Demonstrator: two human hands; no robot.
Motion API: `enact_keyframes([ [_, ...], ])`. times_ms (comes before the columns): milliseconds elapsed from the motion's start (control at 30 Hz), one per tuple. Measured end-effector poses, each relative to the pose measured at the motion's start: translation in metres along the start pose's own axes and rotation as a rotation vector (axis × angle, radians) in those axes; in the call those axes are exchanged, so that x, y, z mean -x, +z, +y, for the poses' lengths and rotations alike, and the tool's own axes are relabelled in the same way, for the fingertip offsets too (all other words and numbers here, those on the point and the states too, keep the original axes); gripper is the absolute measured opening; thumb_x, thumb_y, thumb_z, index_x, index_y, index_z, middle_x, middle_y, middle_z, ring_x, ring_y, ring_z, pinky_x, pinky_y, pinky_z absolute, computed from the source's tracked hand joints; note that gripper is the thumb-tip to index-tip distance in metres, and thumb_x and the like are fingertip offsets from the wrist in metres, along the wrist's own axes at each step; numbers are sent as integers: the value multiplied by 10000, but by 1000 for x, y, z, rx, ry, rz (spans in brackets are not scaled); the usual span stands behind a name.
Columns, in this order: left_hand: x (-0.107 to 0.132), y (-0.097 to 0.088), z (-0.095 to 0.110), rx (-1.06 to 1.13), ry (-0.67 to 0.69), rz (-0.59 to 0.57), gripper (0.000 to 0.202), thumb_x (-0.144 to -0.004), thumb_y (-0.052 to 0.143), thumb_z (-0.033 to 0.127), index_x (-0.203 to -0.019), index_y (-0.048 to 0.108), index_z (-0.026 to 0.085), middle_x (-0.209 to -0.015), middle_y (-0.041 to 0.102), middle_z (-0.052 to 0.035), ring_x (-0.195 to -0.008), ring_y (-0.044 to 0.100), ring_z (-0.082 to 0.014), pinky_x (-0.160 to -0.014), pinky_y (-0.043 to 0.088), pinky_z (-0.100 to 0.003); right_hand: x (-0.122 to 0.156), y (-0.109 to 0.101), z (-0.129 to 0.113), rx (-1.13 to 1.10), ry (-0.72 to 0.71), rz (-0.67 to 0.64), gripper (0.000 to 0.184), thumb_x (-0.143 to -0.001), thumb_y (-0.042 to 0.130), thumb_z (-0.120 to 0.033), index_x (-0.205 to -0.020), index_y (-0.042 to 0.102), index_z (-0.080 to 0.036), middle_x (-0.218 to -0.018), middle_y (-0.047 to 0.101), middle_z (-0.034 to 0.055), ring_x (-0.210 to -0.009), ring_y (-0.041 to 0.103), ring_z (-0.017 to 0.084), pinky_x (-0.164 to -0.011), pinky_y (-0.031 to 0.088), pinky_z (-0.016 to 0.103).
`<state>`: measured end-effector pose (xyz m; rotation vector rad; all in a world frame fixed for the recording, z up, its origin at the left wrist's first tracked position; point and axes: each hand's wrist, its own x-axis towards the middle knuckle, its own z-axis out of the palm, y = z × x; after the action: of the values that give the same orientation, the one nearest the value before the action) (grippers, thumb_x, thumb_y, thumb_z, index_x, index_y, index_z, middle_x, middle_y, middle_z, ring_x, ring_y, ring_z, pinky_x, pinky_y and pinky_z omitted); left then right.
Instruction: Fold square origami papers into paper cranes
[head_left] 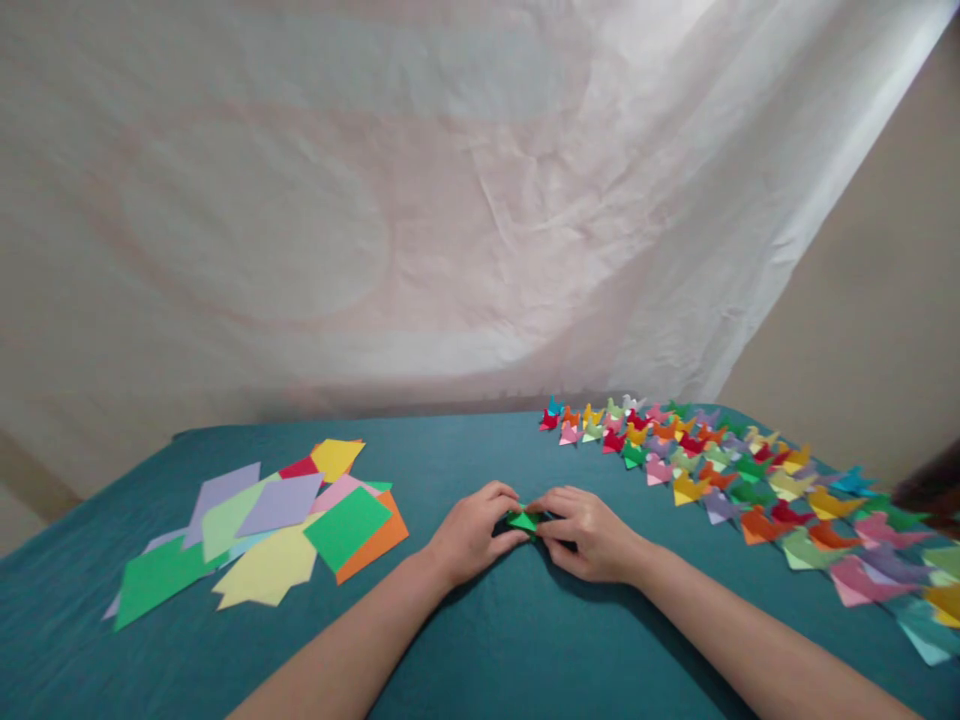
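Note:
A small green folded paper piece (523, 520) lies on the teal tablecloth (480, 620) at the centre. My left hand (471, 532) pinches its left side with curled fingers. My right hand (586, 530) pinches its right side, fingers pressed together on it. Most of the piece is hidden between the two hands.
A loose pile of flat coloured paper sheets (270, 530) lies at the left. Rows of several finished folded paper figures (750, 480) in many colours run along the right side toward the near right corner. A pale cloth (375, 200) hangs behind the table.

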<state>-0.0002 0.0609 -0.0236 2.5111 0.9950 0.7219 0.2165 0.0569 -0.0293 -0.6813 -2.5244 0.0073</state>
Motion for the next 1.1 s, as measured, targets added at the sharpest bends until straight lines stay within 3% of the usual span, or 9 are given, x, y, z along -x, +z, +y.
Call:
enact_keyframes([
  [233,20,-17,23,-159,-43,-142,348,-842,564,285,-1180,534,204,-1171,544,-85,-1070,523,-218,-949,423,-353,1,3,2,-10,-35,29,225,-765,531,-124,-907,674,-225,-982,654,55,-857,590,172,-747,465,323],
  [400,64,-39,52,-214,-156,-280,438,-850,536,281,-1279,468,217,-1301,488,-100,-1173,472,-253,-1009,384,-396,2,3,0,-22,-43,50,206,-762,537,-120,-880,674,-219,-981,654,52,-873,589,171,-771,459,322],
  [600,111,-60,84,-173,-236,-379,481,-845,538,319,-1314,429,325,-1387,425,-45,-1237,425,-264,-1039,359,-421,2,2,-2,-34,-39,47,220,-760,517,-110,-880,675,-208,-975,654,52,-871,586,178,-772,456,327],
  [733,102,-60,87,-156,-250,-355,461,-827,561,298,-1278,471,310,-1350,465,-40,-1205,459,-249,-1023,382,-388,1,1,-5,-21,-41,63,211,-773,515,-119,-886,672,-203,-967,653,54,-865,583,176,-769,450,324],
  [967,44,-34,64,-156,-219,-114,359,-840,514,210,-1199,517,224,-1234,529,-58,-1121,505,-199,-983,399,-316,1,2,-3,6,-67,41,215,-756,531,-122,-910,662,-195,-976,645,67,-868,568,185,-752,428,324],
  [1033,40,-33,65,-176,-224,-133,347,-837,512,197,-1182,524,232,-1228,529,-50,-1110,508,-197,-975,399,-310,0,3,-2,6,-71,33,212,-751,534,-125,-907,661,-192,-975,644,71,-860,564,188,-746,424,324],
  [1100,50,-38,68,-198,-243,-184,349,-821,537,194,-1166,530,246,-1234,519,-44,-1113,504,-206,-966,400,-316,0,4,-1,2,-69,31,216,-754,531,-125,-912,659,-194,-976,643,70,-858,562,187,-746,421,324],
])
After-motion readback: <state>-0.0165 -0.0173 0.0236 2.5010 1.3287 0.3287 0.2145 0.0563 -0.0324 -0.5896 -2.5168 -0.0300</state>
